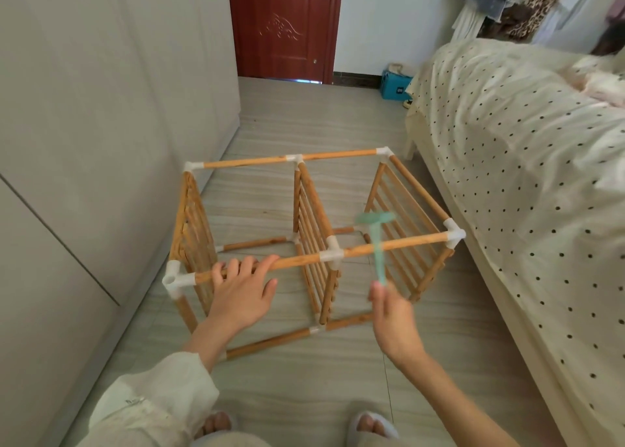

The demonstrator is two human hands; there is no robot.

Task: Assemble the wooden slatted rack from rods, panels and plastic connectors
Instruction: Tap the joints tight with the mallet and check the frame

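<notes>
- Wooden and nearly whole, the rack [314,240] stands on the tiled floor [291,122] between the wardrobe [101,115] and the bed [527,176], its three slatted panels upright.
- Left hand [241,291] rests on the near top rod [257,266], fingers [248,264] curled over it, steadying the frame.
- Right hand [394,318] pinches the handle of a blurred green plastic mallet [376,240], raised over that rod.
- It looks light and stiff yet likely wobbly at the push-fit white connectors [333,253]; grip the rods near the joints, not the thin slats.
- Bed and wardrobe crowd both sides; slippered feet [372,424] stand close, and the door [285,23] is well beyond.
</notes>
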